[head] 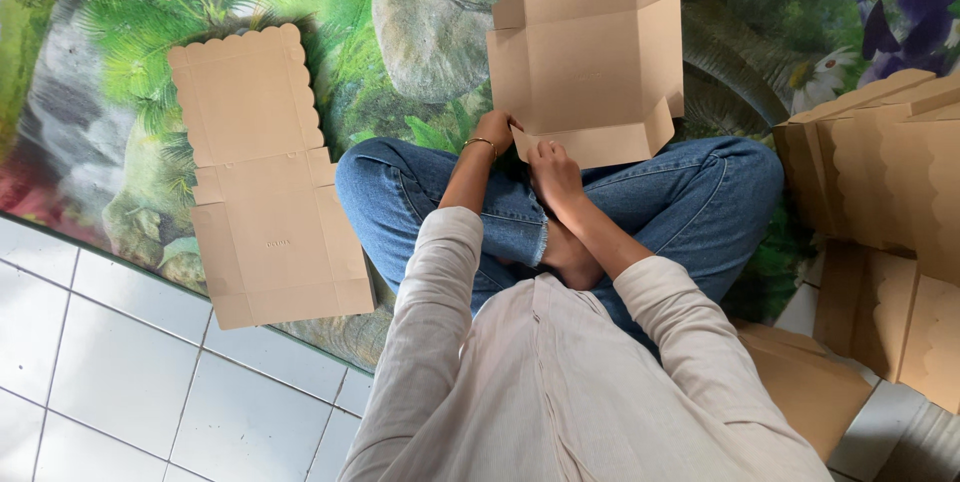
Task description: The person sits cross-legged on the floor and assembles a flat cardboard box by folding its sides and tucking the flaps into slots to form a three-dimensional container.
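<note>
Three flat box blanks (265, 177), two hands (555, 174).

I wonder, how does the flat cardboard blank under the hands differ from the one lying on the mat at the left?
The held blank has both hands on its near edge, left hand and right hand; the left blank lies untouched. The held blank has some flaps creased upward; the left blank lies fully flat, its scalloped edge showing. Both are brown cardboard, unfolded.

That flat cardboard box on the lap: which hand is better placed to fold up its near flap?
Probably the right hand: it rests under the cardboard box's near flap, while the left hand only grips its corner.
</note>
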